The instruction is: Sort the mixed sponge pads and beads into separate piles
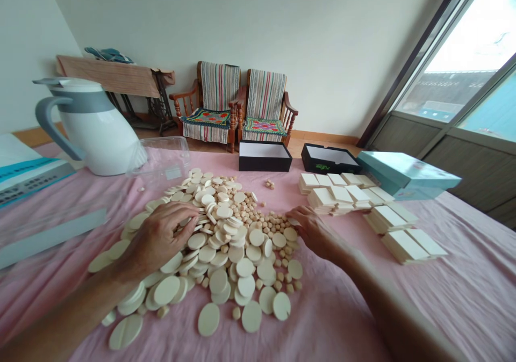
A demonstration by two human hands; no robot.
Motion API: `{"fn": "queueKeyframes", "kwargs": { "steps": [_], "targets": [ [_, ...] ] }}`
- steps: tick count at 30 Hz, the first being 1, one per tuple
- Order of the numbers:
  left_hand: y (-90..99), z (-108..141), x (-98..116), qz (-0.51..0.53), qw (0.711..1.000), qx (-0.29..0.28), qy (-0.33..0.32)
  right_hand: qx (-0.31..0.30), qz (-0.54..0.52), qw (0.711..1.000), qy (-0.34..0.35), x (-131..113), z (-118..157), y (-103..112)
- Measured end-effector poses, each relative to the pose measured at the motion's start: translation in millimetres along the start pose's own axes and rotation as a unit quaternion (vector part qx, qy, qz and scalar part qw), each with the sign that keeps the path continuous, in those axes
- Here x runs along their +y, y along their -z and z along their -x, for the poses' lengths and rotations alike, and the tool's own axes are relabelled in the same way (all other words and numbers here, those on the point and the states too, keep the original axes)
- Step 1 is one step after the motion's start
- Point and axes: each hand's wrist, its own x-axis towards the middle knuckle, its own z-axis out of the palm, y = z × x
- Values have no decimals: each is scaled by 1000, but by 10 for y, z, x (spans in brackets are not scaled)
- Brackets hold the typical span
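Note:
A heap of pale oval-looking wooden discs [209, 252] and small wooden beads or cubes with rounded edges [262, 219] spreads over the middle of the table. My left hand [163, 233] rests on the left side of the heap, fingers stretched over the discs and thumb apart from them; a disc shows in the gap. At the heap's right edge, beside the small wooden pieces, is my right hand [312, 227]. Its fingers are bent, and a pale disc [294, 222] shows at the fingertips, partly hidden by them. Several discs lie loose toward the near side.
Stacks of pale rectangular wooden pieces [346, 193] stand right of my right hand. Behind are two black box parts [265, 163] and a light-blue box [407, 174]. A white-grey jug [97, 131], a clear plastic tray [161, 160] and a package [32, 176] occupy the left. Pink cloth [330, 319] covers the table.

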Motion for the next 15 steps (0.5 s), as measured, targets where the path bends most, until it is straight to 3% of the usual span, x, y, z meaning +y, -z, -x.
{"fn": "queueKeyframes", "kwargs": {
  "steps": [5, 11, 15],
  "targets": [
    [-13, -6, -4, 1, 1000, 2, 2, 23, 8, 1000, -20, 56, 82, 140],
    [-7, 3, -9, -2, 1000, -4, 8, -65, 41, 993, -88, 206, 368, 567],
    [-4, 1, -5, -2, 1000, -4, 13, -59, 28, 994, -88, 231, 413, 620]
  ]
}}
